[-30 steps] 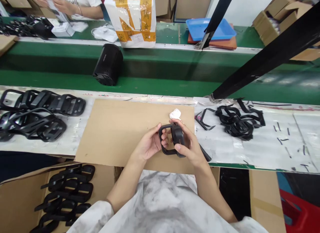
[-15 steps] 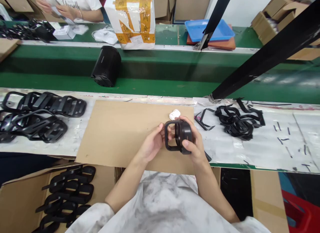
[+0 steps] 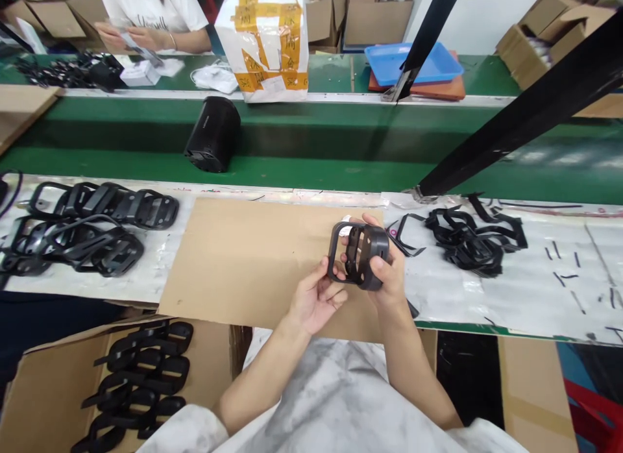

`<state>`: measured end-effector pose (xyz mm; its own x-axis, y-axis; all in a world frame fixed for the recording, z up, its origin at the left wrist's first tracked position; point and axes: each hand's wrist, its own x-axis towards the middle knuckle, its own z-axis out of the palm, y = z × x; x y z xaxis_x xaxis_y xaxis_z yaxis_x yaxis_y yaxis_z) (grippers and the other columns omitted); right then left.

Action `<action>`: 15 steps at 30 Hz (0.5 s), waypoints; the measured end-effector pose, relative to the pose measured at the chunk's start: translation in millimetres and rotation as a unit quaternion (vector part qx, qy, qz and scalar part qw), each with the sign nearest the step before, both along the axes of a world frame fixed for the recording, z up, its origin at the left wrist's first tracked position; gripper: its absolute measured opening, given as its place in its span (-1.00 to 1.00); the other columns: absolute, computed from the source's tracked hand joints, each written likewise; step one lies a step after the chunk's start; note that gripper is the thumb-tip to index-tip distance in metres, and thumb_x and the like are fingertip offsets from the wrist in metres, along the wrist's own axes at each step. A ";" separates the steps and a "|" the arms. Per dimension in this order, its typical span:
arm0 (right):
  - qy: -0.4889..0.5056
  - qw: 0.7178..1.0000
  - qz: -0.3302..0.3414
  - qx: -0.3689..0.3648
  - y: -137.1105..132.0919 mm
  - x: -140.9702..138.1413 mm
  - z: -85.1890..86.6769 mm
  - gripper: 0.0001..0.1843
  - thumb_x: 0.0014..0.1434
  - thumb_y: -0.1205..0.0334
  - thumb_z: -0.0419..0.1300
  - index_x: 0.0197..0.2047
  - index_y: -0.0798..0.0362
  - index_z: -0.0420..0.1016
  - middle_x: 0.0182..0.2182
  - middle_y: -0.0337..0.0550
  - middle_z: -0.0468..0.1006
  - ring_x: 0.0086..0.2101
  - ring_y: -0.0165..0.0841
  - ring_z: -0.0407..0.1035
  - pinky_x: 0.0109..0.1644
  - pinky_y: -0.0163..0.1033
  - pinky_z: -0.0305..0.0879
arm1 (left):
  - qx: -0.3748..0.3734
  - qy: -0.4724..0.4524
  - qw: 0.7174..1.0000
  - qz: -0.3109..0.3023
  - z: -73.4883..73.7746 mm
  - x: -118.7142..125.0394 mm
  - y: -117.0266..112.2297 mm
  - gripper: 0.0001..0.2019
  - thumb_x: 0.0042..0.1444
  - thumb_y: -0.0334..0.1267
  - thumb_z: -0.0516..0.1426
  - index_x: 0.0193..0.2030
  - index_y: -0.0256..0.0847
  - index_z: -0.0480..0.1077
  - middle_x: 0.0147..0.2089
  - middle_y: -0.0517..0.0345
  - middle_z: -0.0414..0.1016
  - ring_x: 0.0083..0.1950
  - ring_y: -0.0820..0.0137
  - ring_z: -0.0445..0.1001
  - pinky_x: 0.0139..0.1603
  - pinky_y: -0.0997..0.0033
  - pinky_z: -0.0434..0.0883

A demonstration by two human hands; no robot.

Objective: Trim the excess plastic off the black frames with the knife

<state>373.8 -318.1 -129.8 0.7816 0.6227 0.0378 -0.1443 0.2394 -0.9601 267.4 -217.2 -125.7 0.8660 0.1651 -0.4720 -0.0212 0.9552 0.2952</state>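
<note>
In the head view, my right hand [image 3: 392,271] grips a black plastic bracket [image 3: 370,255] by its thick body, thumb on the near face and fingers around the far side. The bracket's open loop points left, above a cardboard sheet [image 3: 243,265]. My left hand [image 3: 316,297] is at the loop's lower left corner, thumb and forefinger closed on the rim and the other fingers curled. A small white wad [image 3: 346,226] lies behind the bracket, mostly hidden by it.
Similar black brackets [image 3: 97,239] lie at left, and more fill a carton [image 3: 48,388] below. Black strip offcuts [image 3: 467,239] are heaped at right. A black post [image 3: 511,109] slants across the right. Beyond the green channel, a co-worker's hands [image 3: 141,37] hold something thin.
The bracket has turned slightly and moved a little right and up. My left hand has moved from the loop's side to its lower corner. The whole view has shifted slightly.
</note>
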 end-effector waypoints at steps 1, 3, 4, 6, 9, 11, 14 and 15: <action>0.000 1.000 0.003 0.000 -0.5 1.0 1.3 -0.10 0.12 -0.30 0.35 0.41 -0.10 0.30 0.35 0.07 0.40 0.05 0.01 0.56 -0.02 0.08 0.61 | 0.005 -0.002 1.000 -0.004 0.6 -1.0 -0.3 -0.70 0.30 -0.13 0.25 -0.37 -0.27 0.37 -0.45 0.26 0.40 -0.65 0.71 -0.17 -0.58 0.59 0.04; -0.007 1.000 0.004 -0.007 -1.4 3.2 4.0 -0.12 0.13 -0.30 0.35 0.41 -0.11 0.31 0.35 0.06 0.39 0.03 -0.01 0.56 -0.05 0.07 0.62 | 0.017 -0.008 1.000 -0.019 -1.0 -4.1 1.0 -0.70 0.30 -0.11 0.25 -0.35 -0.27 0.39 -0.43 0.26 0.42 -0.66 0.72 -0.19 -0.58 0.59 0.02; -0.013 1.000 0.008 -0.013 -1.9 4.4 5.5 -0.13 0.13 -0.28 0.36 0.40 -0.12 0.32 0.35 0.05 0.39 0.04 -0.02 0.55 -0.05 0.05 0.62 | 0.024 -0.013 0.999 -0.029 -3.1 -5.9 2.6 -0.71 0.28 -0.09 0.27 -0.34 -0.27 0.41 -0.40 0.26 0.44 -0.66 0.73 -0.18 -0.59 0.58 0.02; -0.032 0.999 0.027 -0.019 -2.8 6.7 8.5 -0.15 0.12 -0.22 0.41 0.39 -0.11 0.35 0.35 0.04 0.40 0.05 -0.02 0.53 -0.05 0.03 0.61 | 0.045 -0.022 0.997 -0.050 -8.1 -8.9 7.9 -0.70 0.21 -0.06 0.33 -0.33 -0.27 0.45 -0.35 0.21 0.48 -0.63 0.70 -0.01 -0.56 0.58 0.09; -0.073 0.995 0.058 -0.028 -3.9 7.8 12.3 -0.13 0.07 -0.19 0.47 0.38 -0.09 0.39 0.38 0.04 0.36 0.15 0.03 0.47 0.11 0.11 0.55 | 0.113 -0.029 0.992 -0.048 -11.6 -8.0 17.6 -0.66 0.14 -0.01 0.37 -0.35 -0.29 0.51 -0.34 0.10 0.48 -0.38 0.50 0.38 -0.36 0.52 0.33; -0.092 0.993 0.062 -0.040 -3.8 6.7 13.5 -0.11 0.08 -0.21 0.46 0.39 -0.08 0.37 0.40 0.05 0.34 0.25 0.06 0.39 0.27 0.19 0.42 | 0.148 -0.028 0.988 -0.030 -8.6 -3.2 23.1 -0.65 0.18 0.00 0.34 -0.37 -0.29 0.51 -0.35 0.09 0.45 -0.25 0.41 0.44 -0.20 0.46 0.40; -0.104 0.992 0.049 -0.049 -2.2 4.0 12.9 -0.09 0.11 -0.22 0.44 0.42 -0.06 0.33 0.40 0.06 0.34 0.36 0.06 0.27 0.43 0.23 0.23 | 0.129 -0.023 0.991 -0.022 -0.6 6.5 28.4 -0.65 0.26 -0.03 0.26 -0.41 -0.27 0.46 -0.39 0.13 0.38 -0.30 0.43 0.39 -0.17 0.45 0.41; -0.106 0.992 0.044 -0.047 -1.6 3.2 12.3 -0.08 0.11 -0.21 0.44 0.43 -0.07 0.32 0.41 0.06 0.34 0.38 0.06 0.24 0.45 0.23 0.20 | 0.121 -0.018 0.992 -0.022 1.5 9.6 29.5 -0.63 0.28 -0.03 0.24 -0.43 -0.26 0.44 -0.41 0.14 0.36 -0.33 0.44 0.37 -0.20 0.46 0.40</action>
